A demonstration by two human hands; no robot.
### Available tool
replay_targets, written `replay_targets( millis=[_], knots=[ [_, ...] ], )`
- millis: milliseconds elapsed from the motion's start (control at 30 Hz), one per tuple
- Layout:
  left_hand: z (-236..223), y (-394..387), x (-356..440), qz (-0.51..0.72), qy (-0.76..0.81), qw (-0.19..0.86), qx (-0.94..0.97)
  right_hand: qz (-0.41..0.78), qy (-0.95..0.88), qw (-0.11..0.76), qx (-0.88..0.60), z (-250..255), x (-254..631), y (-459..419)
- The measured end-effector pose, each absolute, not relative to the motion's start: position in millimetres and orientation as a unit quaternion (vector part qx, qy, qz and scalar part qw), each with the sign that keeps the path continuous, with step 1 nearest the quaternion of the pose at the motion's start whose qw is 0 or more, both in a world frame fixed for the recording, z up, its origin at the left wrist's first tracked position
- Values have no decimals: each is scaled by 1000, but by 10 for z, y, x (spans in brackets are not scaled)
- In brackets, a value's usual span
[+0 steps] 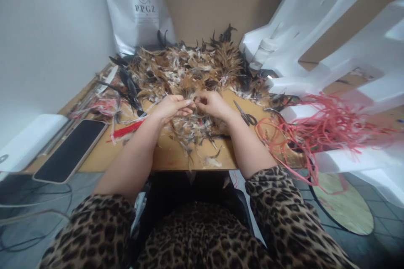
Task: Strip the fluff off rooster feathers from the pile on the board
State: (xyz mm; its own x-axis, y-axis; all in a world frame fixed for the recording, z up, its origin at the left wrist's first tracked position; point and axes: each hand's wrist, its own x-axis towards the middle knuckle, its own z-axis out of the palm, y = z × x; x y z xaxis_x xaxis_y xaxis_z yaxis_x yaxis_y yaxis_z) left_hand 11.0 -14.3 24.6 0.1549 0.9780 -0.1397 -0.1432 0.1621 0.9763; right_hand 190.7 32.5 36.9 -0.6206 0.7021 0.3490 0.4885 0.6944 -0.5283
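Sleeves (pixel 97 222) in leopard print lie nearest, forearms extended over the front edge of a brown table (pixel 167 155). Loose feathers (pixel 192 132) are scattered near that edge, directly below and just nearer than the fingers. Left hand (pixel 175 107): thumb laid along the forefinger, remaining fingers loosely bent; whether it grips anything cannot be told. Right hand (pixel 210 103): thumb and forefinger drawn together in a pinch, the other fingers curled; what lies between the tips is too small to make out. The fingertips of both hands meet or nearly meet, with a brown feather tuft (pixel 188 86) just beyond them; contact cannot be confirmed.

To the left, a dark-screened phone (pixel 71 151) lies at the front edge, a white box (pixel 34 138) beside it. Red strips (pixel 128 130) lie between phone and left hand. To the right, scissors (pixel 244 113) rest near the right forearm, and a tangle of pink-red strings (pixel 331 126) spreads farther right.

Beyond the hands, a broad feather pile (pixel 186 65) of brown, cream and black covers the back of the table. Behind it, at left, stands a pale bag (pixel 139 21) marked PPGZ; at right, a translucent bottle (pixel 263 52), tilted.
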Motion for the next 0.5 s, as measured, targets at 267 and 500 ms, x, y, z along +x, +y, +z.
replay_targets(
  millis=[267, 500],
  knots=[
    [220, -115, 126, 478, 477, 596, 435, 282, -830, 309, -367, 306, 1881, 375],
    [277, -53, 66, 616, 423, 574, 333, 338, -756, 339, -447, 267, 1985, 486]
  ],
)
